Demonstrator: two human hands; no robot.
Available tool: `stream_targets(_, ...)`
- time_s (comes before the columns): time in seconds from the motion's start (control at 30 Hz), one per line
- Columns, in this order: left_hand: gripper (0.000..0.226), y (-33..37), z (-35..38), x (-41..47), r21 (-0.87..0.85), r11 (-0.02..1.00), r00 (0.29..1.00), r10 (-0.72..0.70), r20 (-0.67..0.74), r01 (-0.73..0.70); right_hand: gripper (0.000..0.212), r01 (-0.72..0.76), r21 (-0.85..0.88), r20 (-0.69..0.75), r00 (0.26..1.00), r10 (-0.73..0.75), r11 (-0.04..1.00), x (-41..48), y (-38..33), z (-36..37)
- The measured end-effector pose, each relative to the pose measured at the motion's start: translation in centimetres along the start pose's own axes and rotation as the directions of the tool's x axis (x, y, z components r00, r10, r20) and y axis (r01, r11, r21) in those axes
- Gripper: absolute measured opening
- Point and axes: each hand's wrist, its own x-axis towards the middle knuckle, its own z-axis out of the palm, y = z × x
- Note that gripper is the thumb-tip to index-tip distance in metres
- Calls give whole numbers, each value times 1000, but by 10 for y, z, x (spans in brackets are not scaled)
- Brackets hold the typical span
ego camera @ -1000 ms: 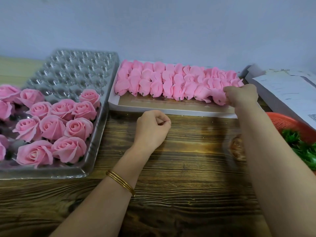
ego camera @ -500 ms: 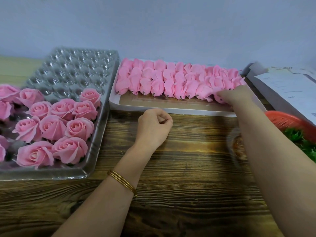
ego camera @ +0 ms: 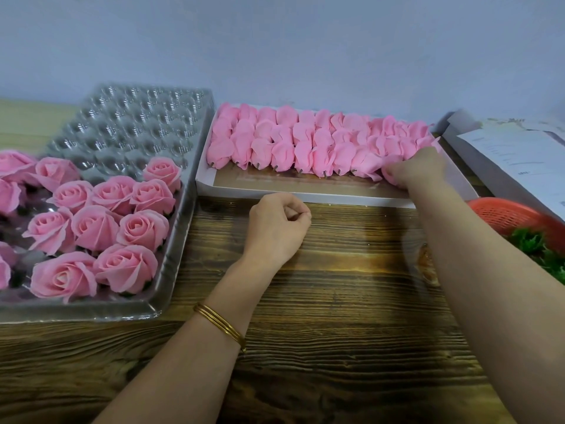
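Over on the left, finished roses (ego camera: 94, 228) sit in the clear tray (ego camera: 171, 270). My left hand (ego camera: 275, 228) rests on the worktop (ego camera: 336, 301), curled into a fist, holding nothing. Further right, my right hand (ego camera: 419, 169) pinches a pink bud (ego camera: 389, 176) at the right end of the front row in the white box (ego camera: 305, 198). Far right, a red basket (ego camera: 504, 215).

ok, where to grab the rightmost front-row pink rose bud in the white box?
Pinch the pink folded-petal rose bud at its narrow base, coming from the near side: bases point toward the bare strip of the white cardboard box; petals overlap the rows behind. The right hand grips it so.
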Motion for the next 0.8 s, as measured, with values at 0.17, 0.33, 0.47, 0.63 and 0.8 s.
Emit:
stream_targets(0.17,20,0,-1,-1,-16,1000,1000,5,9,-4,46,37,27,-34,999,-36,999,0,5,2)
stream_targets(0.33,21,1,-1,-1,-14,1000,1000,5,2,-5,34,111,101,-104,989,-101,989,-9,7,-2)
stream_targets(0.47,21,-1,-1,0,-28,1000,1000,-1,4,1,15,142,105,-134,983,-128,984,-17,4,-12)
stream_targets(0.63,19,-4,-1,1,-105,994,1000,26,12,-25,22,211,221,-208,964,-166,952,-42,-5,-27)
stream_targets(0.8,7,-1,-1,-2,-362,932,992,44,119,2,27,188,485,-103,982,-158,854,-82,-15,-27)
